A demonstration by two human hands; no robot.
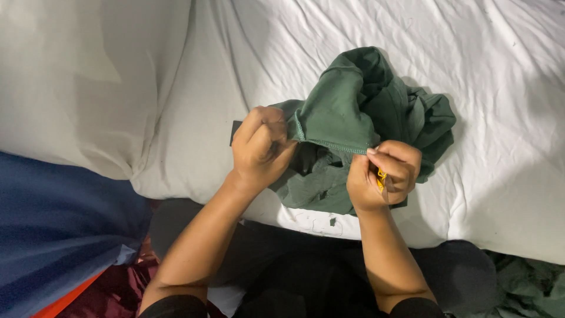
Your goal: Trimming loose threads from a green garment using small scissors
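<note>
Hem of crumpled dark-green cotton garment (359, 118) stretched taut btwn both hands over white-sheeted bed (506, 176). Left hand (261, 147) clenched on hem; right hand (385, 175) pinching it, small yellow-orange object (381, 178) inside fingers. Risk: uneven pull → hem slips from pinch, or stitching strains.

You are in a bedroom at home: a bed (500, 88) under a rumpled white sheet (194, 147) fills the view, a white pillow (76, 88) lies at its left edge, and blue bedding (53, 229) sits below the near left corner.
</note>
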